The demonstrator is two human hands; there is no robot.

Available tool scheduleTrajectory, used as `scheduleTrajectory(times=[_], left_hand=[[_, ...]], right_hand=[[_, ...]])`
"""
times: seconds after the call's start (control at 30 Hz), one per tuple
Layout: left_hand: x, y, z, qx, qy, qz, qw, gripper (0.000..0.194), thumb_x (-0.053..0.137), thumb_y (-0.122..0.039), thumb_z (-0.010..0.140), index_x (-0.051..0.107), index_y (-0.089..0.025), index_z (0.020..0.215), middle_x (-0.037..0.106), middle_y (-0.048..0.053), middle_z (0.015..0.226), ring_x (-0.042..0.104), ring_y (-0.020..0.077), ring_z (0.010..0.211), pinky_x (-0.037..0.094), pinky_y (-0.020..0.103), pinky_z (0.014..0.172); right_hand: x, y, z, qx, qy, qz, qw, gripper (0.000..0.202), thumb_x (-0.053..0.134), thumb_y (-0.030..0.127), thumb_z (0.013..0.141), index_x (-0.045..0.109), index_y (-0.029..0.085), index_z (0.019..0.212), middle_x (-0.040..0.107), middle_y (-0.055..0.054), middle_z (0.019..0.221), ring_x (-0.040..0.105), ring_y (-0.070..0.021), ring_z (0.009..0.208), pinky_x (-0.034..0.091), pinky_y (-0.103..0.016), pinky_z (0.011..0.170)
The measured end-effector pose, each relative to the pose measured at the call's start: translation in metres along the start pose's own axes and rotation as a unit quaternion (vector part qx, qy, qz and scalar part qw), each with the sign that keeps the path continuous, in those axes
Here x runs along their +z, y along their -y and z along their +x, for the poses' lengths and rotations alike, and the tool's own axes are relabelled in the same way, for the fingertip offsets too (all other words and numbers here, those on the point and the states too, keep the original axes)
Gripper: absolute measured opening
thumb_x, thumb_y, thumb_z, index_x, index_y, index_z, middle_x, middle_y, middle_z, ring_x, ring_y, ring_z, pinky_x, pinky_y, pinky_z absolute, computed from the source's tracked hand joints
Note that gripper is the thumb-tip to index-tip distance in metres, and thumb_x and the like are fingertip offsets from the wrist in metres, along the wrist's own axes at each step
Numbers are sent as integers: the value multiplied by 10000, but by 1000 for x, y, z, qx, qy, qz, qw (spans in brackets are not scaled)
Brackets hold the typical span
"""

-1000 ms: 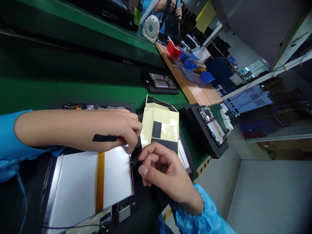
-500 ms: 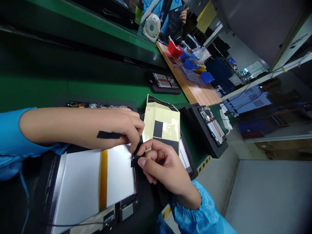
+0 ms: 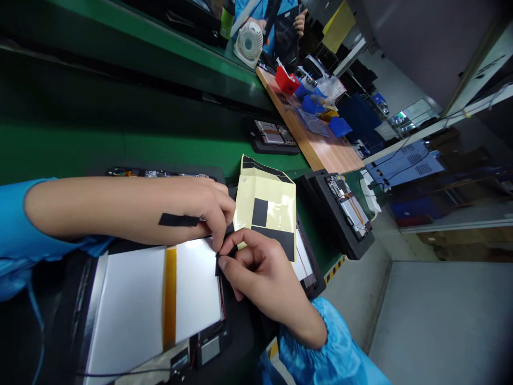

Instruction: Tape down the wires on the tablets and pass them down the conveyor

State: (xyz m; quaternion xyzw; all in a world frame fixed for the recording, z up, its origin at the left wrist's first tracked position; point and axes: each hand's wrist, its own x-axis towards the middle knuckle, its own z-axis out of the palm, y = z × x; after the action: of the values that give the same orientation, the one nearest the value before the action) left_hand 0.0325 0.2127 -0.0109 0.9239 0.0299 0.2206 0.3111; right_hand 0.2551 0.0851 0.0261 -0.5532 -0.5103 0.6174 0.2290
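Note:
An open tablet-like device lies before me, with a white battery pack (image 3: 132,299) crossed by an amber tape band (image 3: 170,294). At the pack's right edge, my right hand (image 3: 266,272) pinches a small piece of black tape (image 3: 217,267) between thumb and forefinger. My left hand (image 3: 200,206) reaches over the device's upper part, fingers bent down to the same spot; its fingertips are closed, and what they grip is hidden. A black tape strip (image 3: 178,220) is stuck on the back of that hand. Just beyond my fingers lies a pale yellow backing sheet (image 3: 276,198) bearing black tape pieces.
Another opened device in a black tray (image 3: 344,214) stands at right, and one more device (image 3: 274,133) lies farther back on the green bench (image 3: 180,149). A white fan (image 3: 249,44), a red bin (image 3: 286,81) and blue bins are beyond. Across the bench a person holds a dark panel.
My right hand has shifted slightly left, bringing its fingertips against the left hand's at the pack's edge. My left hand has barely moved.

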Motion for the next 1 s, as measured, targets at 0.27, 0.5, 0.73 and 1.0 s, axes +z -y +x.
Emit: scheduleTrajectory(times=[0.27,0.5,0.73,1.0], left_hand=[[-2,-3,4,-41,-3,-43,998,330,642,-61,1009,782,-329,877,822,-70,915,735,177,842,504,299,836],[-3,-5,4,-58,-6,-56,997,302,628,-69,1007,723,-311,852,787,-83,857,695,166,803,470,293,798],[-10,-11,3,-55,5,-62,997,270,607,-163,1090,721,-290,881,787,-47,899,697,172,857,495,243,819],[-14,-13,4,-67,23,-65,995,252,578,-206,1148,751,-265,975,798,4,994,705,180,959,510,238,889]], right_hand=[[-10,-3,0,11,15,-60,998,249,774,367,995,668,250,1188,586,132,488,454,-97,410,314,-180,439],[-4,-7,12,-42,-65,-88,993,240,807,435,980,663,256,1051,441,163,459,372,-95,410,282,-216,473],[8,-18,-29,-220,-47,-362,905,553,547,485,1207,760,83,1521,785,-80,723,627,-194,555,373,-341,543],[-4,-18,-55,-213,26,-334,918,552,505,523,1199,813,140,1448,711,-31,617,591,-187,508,366,-311,532]])
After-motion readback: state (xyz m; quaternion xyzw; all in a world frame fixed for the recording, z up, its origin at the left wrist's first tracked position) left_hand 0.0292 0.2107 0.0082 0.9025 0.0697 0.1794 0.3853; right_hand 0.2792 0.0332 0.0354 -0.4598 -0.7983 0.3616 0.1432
